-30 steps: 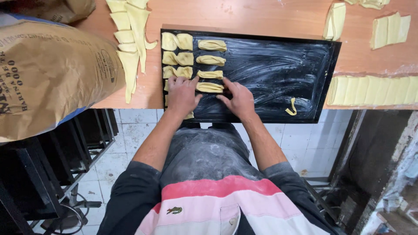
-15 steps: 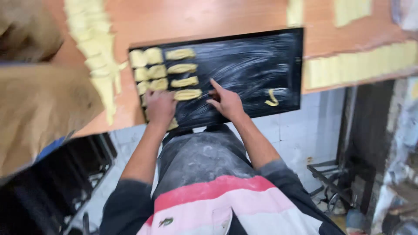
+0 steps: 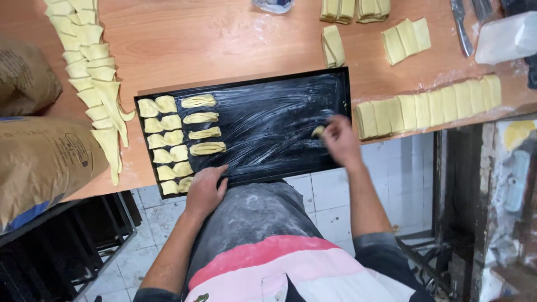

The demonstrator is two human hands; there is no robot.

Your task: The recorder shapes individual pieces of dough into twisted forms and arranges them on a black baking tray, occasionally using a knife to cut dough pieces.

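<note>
My left hand lies flat on the near edge of the black baking tray, fingers loosely spread and closed on nothing, just beside the nearest of the shaped pastries. My right hand is over the right end of the tray, its grip pinched on a small piece of dough held at the fingertips; the hand is blurred, so I cannot tell how tightly it closes.

The tray sits on the wooden counter, its near edge over the counter's rim, and its dark bottom is smeared with flour. At its left end lie two columns of folded pastries and, just right of them, a short column of four twisted pastries.

Left of the tray a long line of folded dough pieces runs from far to near along the counter. Right of the tray, a row of flat dough rectangles lies overlapped, with more stacks farther back. A big brown paper sack stands at the near left, partly over the counter's edge.
</note>
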